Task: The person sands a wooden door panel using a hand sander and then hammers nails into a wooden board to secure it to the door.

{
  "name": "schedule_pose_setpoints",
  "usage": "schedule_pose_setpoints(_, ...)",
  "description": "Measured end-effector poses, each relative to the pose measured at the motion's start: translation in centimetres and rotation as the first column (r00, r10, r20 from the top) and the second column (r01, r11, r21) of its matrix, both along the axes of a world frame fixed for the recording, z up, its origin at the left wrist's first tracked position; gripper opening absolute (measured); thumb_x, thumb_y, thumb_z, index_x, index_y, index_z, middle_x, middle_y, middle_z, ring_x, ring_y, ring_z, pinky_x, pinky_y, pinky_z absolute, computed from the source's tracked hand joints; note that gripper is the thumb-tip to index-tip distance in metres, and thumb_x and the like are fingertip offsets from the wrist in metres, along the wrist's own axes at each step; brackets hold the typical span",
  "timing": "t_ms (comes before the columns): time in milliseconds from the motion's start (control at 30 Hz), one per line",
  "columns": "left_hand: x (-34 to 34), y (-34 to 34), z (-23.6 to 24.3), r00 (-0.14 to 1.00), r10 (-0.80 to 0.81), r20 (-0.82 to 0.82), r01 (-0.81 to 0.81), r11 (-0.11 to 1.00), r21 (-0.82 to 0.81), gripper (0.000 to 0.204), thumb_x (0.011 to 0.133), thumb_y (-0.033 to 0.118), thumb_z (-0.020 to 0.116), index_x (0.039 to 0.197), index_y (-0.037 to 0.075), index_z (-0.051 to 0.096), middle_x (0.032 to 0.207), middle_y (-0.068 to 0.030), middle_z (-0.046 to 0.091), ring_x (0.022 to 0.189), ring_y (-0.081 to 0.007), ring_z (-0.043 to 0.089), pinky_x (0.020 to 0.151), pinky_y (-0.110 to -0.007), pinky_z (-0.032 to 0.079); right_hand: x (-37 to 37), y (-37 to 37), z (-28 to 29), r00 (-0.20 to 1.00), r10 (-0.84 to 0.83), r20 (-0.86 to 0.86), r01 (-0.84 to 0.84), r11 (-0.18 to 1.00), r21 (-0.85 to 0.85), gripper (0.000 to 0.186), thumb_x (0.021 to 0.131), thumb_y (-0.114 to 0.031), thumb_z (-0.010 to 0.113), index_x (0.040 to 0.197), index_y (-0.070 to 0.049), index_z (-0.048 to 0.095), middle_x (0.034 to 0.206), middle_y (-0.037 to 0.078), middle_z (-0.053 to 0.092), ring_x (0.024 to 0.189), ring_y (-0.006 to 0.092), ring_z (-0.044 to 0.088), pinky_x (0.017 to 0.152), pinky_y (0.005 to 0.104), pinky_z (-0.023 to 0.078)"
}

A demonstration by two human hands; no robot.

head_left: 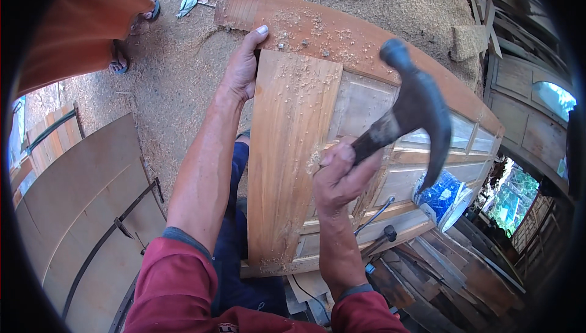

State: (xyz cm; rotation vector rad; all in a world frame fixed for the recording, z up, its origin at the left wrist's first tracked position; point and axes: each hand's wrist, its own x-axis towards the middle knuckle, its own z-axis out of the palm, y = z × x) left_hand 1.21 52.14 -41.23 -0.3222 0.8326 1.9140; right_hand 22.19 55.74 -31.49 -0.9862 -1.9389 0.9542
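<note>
A wooden panelled door (293, 168) lies in front of me, strewn with shavings and sawdust. My left hand (243, 67) grips its left side near the far corner, thumb on top by the reddish-brown long board (360, 40); the other fingers are mostly hidden below. In my right hand (347, 177) is a claw hammer (415, 98), its dark handle wrapped by the fingers. The hammer's head is raised above the door's panels, apart from the wood, with the round face pointing away and the claw toward the right.
A blue, white-splattered bucket (444, 191) is at the door's right side, near a black-headed tool (389, 233). Large boards with a bar clamp (116, 226) stand left. Someone in an orange garment (85, 21) stands far left. Wood scraps (439, 266) lie lower right.
</note>
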Motion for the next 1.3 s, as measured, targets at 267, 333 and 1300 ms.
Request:
schedule_pose_setpoints(267,0.1,0.1,1.2,0.999,-0.030,-0.025,0.031,0.999,0.011,0.062,0.092,0.043,0.060,0.133,-0.003,0.050,0.124,-0.0173,0.061,0.111,-0.0257,0.063,0.098,-0.039,0.051,-0.1,0.3,1.6,0.998,0.054,0.040,-0.051,0.995,-0.081,0.046,0.100,-0.012,0.049,0.141,0.006,0.041,0.095,0.022,0.065,0.072,0.0223,0.065,0.060,0.0373,0.051)
schedule_pose_setpoints(333,0.1,-0.2,1.3,0.999,-0.034,-0.014,0.034,0.999,0.024,0.062,0.092,0.043,0.060,0.133,-0.003,0.050,0.124,-0.0173,0.061,0.111,-0.0256,0.063,0.099,-0.039,0.050,-0.4,0.5,1.1,0.938,0.186,0.293,-0.252,0.946,0.204,0.045,0.099,-0.009,0.047,0.141,0.006,0.040,0.090,0.018,0.063,0.069,0.0158,0.061,0.055,0.0313,0.049)
schedule_pose_setpoints(1300,-0.3,0.5,1.0,1.000,0.010,-0.007,-0.010,0.999,0.043,0.063,0.091,0.041,0.062,0.133,-0.004,0.048,0.125,-0.0205,0.060,0.113,-0.0279,0.062,0.101,-0.041,0.048,-3.1,4.7,4.5,0.731,0.321,0.602,-0.311,0.942,-0.125,0.051,0.092,-0.007,0.058,0.138,0.004,0.040,0.089,0.032,0.064,0.068,0.0407,0.069,0.053,0.0440,0.053)
